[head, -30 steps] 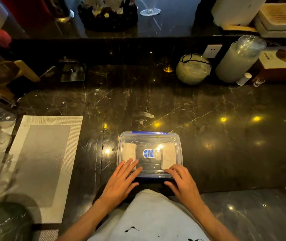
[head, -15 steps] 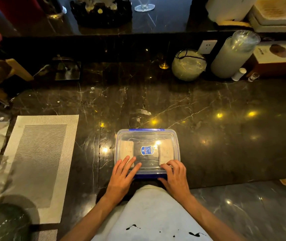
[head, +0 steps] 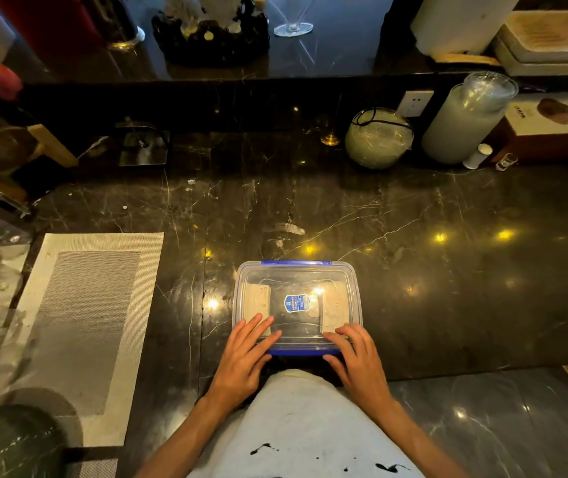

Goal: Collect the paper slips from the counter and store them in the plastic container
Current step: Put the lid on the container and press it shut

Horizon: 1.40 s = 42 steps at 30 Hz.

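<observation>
A clear plastic container [head: 296, 270] with blue clips and a lid on top stands at the near edge of the dark marble counter [head: 413, 270]. Through the lid I see pale paper slips [head: 260, 300] inside on the left and more paper slips [head: 336, 310] on the right. A blue label sits in the lid's middle. My left hand [head: 244, 357] lies flat on the lid's near left corner, fingers spread. My right hand [head: 356, 357] rests on the near right corner, its fingers over the rim by the front blue clip.
A woven grey placemat [head: 79, 326] lies to the left. At the back right stand a round pale ball [head: 377, 139], a wrapped stack of cups [head: 465, 122] and a box [head: 551, 122]. A raised ledge [head: 241, 94] runs along the back. The counter edge is right below the container.
Both hands moved forward onto the lid's near edge and now press there. The container has not shifted.
</observation>
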Tool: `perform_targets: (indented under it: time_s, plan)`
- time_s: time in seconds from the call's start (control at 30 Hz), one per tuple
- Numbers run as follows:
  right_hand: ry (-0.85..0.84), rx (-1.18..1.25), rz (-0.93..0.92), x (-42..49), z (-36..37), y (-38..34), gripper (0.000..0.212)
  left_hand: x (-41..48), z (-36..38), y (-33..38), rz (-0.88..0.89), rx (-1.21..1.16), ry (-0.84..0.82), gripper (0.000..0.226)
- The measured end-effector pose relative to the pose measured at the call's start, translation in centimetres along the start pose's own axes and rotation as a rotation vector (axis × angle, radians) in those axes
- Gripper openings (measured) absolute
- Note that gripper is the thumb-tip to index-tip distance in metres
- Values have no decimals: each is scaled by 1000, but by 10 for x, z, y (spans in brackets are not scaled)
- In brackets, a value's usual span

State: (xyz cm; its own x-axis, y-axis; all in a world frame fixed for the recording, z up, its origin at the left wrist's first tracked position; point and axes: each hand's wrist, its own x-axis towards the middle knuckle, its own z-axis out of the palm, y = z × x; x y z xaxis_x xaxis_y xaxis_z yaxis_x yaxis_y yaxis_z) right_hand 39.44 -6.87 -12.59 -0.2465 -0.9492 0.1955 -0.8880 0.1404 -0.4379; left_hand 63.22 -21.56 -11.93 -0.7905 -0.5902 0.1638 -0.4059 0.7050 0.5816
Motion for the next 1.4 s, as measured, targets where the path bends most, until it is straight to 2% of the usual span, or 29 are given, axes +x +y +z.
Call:
perform_targets:
  time_s: [0.5, 0.6, 0.67, 0.77, 0.83, 0.9, 1.03, 1.27, 1.33, 1.4]
  plan:
    - [15, 137, 50, 8, -12, -7, 31, 3, 2, 4, -52, -76, 65, 47]
    - [20, 223, 103, 10, -21, -8, 31, 5, -9, 10, -216, -239, 154, 47]
    - [68, 323, 250, 14, -25, -7, 40, 9, -17, 11, -439, -378, 265, 49]
    - [78, 729, 730, 30, -35, -5, 47, 20, -32, 9, -804, -785, 323, 54]
    - [84, 1115, 989, 41, -43, -2, 49, 28, -36, 5, -930, -1006, 269, 51]
    - [43, 1338, 1085, 49, -47, -1, 57, 32, -35, 2, -948, -1134, 211, 43]
    - [-56, 1364, 976, 62, -53, -12, 59, 34, -35, 2, -963, -1144, 224, 32]
    - [-69, 1318, 927, 76, -55, -21, 48, 33, -41, -2, -967, -1133, 240, 32]
    - [-87, 1276, 916, 74, -55, -22, 44, 32, -41, -3, -964, -1094, 219, 36]
    - [-125, 1226, 893, 74, -56, -23, 42, 31, -40, 1, -958, -1008, 158, 49]
